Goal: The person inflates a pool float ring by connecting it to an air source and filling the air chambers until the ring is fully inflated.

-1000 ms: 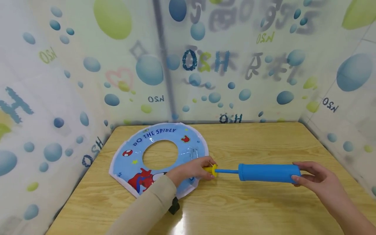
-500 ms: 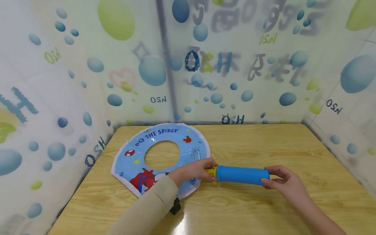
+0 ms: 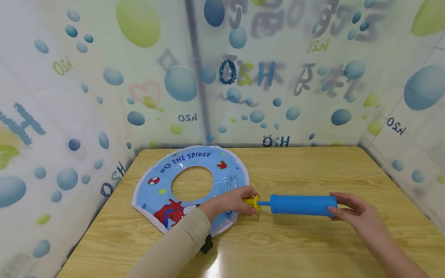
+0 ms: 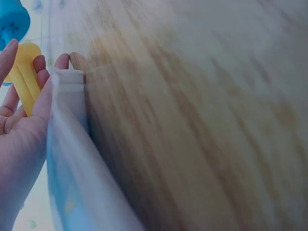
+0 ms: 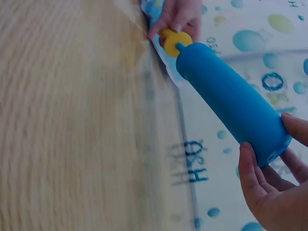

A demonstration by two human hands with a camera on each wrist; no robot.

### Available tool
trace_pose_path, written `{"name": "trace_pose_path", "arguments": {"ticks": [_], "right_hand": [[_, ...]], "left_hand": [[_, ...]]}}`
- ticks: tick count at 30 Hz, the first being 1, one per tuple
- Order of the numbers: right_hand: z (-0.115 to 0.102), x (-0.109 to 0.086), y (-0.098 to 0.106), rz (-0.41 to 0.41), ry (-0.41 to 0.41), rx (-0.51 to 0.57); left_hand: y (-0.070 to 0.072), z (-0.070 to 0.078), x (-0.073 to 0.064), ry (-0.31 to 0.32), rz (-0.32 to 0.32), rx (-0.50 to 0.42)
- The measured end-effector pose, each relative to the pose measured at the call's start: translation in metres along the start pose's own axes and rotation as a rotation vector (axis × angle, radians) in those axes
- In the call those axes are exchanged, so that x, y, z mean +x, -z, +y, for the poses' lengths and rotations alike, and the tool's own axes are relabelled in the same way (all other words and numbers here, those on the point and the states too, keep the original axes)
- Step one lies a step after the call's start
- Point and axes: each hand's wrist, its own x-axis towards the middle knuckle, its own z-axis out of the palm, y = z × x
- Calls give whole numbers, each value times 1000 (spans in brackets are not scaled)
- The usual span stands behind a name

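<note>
The blue plastic pump cylinder point(image 3: 300, 204), held at its end above the wooden worktop point(image 3: 313, 251) by the grip of the right hand point(image 3: 363, 216), has moved off the yellow ribbed handle point(image 3: 256, 202) (gripped by the left hand point(image 3: 229, 201)), so a stroke seems partly drawn.

Wood-grain table point(image 3: 295, 247), light-blue printed ring point(image 3: 226, 172) lying on it

Right hand point(image 3: 358, 213) and blue barrel point(image 3: 302, 204) shifted back rightward; rod point(image 3: 265, 203) partly exposed again
</note>
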Motion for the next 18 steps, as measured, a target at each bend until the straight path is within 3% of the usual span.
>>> {"name": "trace_pose_path", "arguments": {"ticks": [5,11,18], "right_hand": [[3,-4,27,53,41,-26],[11,-11,55,115,94,-178],[20,-18,77,204,140,-241]], "left_hand": [[0,1,-1,-5,5,-37],[0,1,-1,-2,-4,-72],[0,2,-4,19,-5,-24]]}}
